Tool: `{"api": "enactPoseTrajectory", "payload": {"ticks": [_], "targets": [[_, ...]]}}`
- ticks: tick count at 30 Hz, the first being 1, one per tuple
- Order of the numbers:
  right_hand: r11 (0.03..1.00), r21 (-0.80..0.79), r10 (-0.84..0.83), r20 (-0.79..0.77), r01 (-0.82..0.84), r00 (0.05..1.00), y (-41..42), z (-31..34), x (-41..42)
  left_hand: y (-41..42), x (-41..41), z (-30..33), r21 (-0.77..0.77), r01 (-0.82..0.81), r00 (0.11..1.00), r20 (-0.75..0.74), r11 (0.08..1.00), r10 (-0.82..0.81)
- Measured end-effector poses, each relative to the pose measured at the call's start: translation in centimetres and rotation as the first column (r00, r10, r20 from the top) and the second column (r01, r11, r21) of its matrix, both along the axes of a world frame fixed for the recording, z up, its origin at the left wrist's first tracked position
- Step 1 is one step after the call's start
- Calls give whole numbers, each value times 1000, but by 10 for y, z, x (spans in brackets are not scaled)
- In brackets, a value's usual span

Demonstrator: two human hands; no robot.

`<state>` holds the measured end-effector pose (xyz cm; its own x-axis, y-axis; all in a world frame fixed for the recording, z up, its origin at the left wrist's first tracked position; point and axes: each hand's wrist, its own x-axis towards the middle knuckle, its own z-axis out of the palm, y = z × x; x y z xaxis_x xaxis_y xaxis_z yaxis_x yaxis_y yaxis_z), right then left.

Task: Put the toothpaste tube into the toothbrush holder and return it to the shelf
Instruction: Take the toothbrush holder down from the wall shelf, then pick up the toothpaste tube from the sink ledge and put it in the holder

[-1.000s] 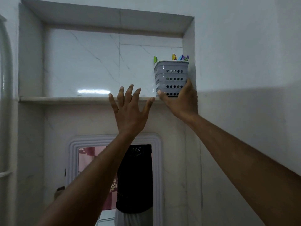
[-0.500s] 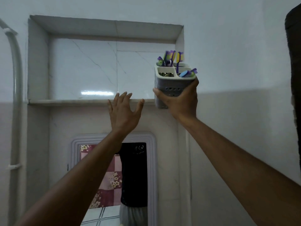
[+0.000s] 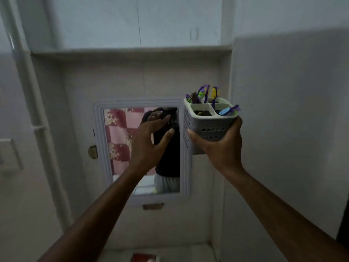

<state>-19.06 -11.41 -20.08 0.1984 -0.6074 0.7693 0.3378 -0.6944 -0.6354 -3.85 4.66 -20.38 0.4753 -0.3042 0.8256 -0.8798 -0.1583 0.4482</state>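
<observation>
Gripping the toothbrush holder [image 3: 208, 127] from below and behind, the right hand [image 3: 221, 148] is shown with thumb on the perforated left wall and fingers [image 3: 238, 124] wrapped round the right wall; the holder is thus clamped and held slightly tilted, well below the shelf [image 3: 132, 51]; toothbrushes [image 3: 203, 93] are seen standing in the far compartments above the fingers, and a blue item [image 3: 225, 111] lies in the near right compartment; whether a toothpaste tube is among them cannot be told; the left hand [image 3: 151, 142] is held just beside the holder, fingers spread apart and empty, in front of the mirror [image 3: 122, 148]; a pipe [image 3: 28, 76] is seen far to the left.
</observation>
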Motion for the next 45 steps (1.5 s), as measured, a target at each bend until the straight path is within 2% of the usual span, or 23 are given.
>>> {"api": "enactPoseTrajectory", "payload": {"ticks": [7,12,16,19,22,23,26,29,31,36,38,39,41,43,45], "targets": [[985,173,59,-241,-16,969,19,-134,6,29,6,-139,144,-39,959,-273,989,78],[949,315,141,-426,0,893,41,-224,7,71,16,-238,257,-18,866,-479,966,143],[922,386,208,-533,17,820,60,-287,12,107,27,-312,358,2,804,-556,934,211],[899,438,263,-577,21,773,71,-330,17,134,37,-364,485,7,791,-538,875,291],[875,482,308,-624,43,718,80,-366,21,158,51,-415,634,94,766,-538,768,351],[866,497,324,-634,49,702,83,-379,24,166,57,-430,689,138,777,-520,712,354],[846,525,346,-674,94,653,90,-411,26,179,69,-463,859,222,847,-404,461,345],[836,529,334,-701,147,630,96,-440,23,179,79,-480,938,168,936,-248,303,251],[831,530,320,-702,167,637,98,-453,20,179,85,-485,963,113,965,-165,246,202],[821,508,238,-721,262,651,103,-462,26,175,89,-488,978,8,985,-44,209,166],[841,445,183,-768,306,614,109,-466,25,175,84,-487,984,-11,984,-21,180,175],[853,414,167,-793,317,586,112,-469,23,177,81,-485,982,-8,980,-31,190,199],[862,400,177,-812,310,555,119,-478,18,185,78,-477,955,26,940,-125,296,318],[849,427,208,-812,312,545,122,-483,13,189,76,-457,879,54,846,-293,474,446],[833,459,237,-800,308,551,121,-486,9,184,67,-430,737,28,771,-446,675,454]]}}
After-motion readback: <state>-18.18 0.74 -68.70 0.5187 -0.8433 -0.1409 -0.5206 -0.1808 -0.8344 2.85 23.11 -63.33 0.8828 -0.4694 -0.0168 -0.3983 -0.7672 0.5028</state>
